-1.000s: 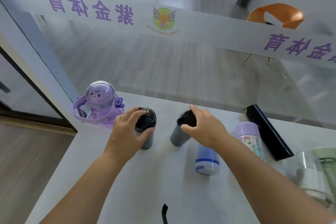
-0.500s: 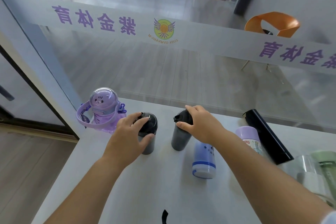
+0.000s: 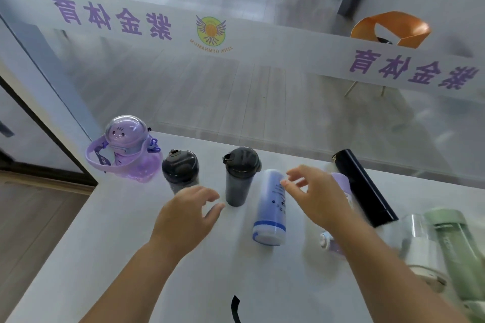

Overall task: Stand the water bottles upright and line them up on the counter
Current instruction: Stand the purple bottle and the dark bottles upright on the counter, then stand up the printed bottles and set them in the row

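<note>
A pale counter (image 3: 105, 244) against a glass partition (image 3: 112, 18) lettered in purple, wood floor and an orange chair (image 3: 391, 26) beyond; upright in a row toward the far left corner: a purple dome-lidded children's bottle (image 3: 123, 149), then two dark grey, black-lidded tumblers, the left tumbler (image 3: 180, 168) just beside it and the right tumbler (image 3: 240, 178) a little further along; on their sides: a blue-and-white bottle (image 3: 271, 207) close by the right tumbler, banded end toward the camera, a lilac printed bottle (image 3: 341, 183) largely hidden beneath the right hand, and a slim black flask (image 3: 364, 186) near the glass; blurred at the right edge, a clear bottle (image 3: 420, 238) and a green bottle (image 3: 456, 241), pose hard to tell; left hand (image 3: 183, 215) hovering in front of the tumblers, fingers loosely bent and apart, holding nothing; right hand (image 3: 315, 194) above the blue-and-white and lilac bottles, fingers spread, gripping nothing, any touch on either impossible to tell through the blur; likely next to be raised: the blue-and-white bottle; smooth, rigid and round-walled, so apt to roll on the counter and to slip in a loose pinch; weight unknown, probably light if empty; best wrapped around the mid-body, thumb opposite fingers, tipped up onto its base and set down beside the right tumbler; worth avoiding a knock to that tall, narrow tumbler so close alongside.
</note>
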